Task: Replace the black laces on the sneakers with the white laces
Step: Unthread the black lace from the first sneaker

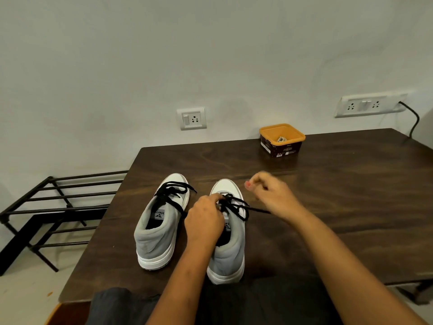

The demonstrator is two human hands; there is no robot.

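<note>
Two grey and white sneakers stand side by side on the dark wooden table, toes pointing away from me. The left sneaker carries a loosely tied black lace. On the tongue of the right sneaker rests my left hand, pinching its black lace near the top eyelets. My right hand is blurred, raised to the right of the shoe, and a strand of that lace runs toward it. An orange-rimmed box at the back holds something pale, perhaps white laces.
A black metal rack stands on the floor left of the table. Wall sockets sit behind the table, and a black cable drops from the right one. My dark-clothed lap is at the table's near edge.
</note>
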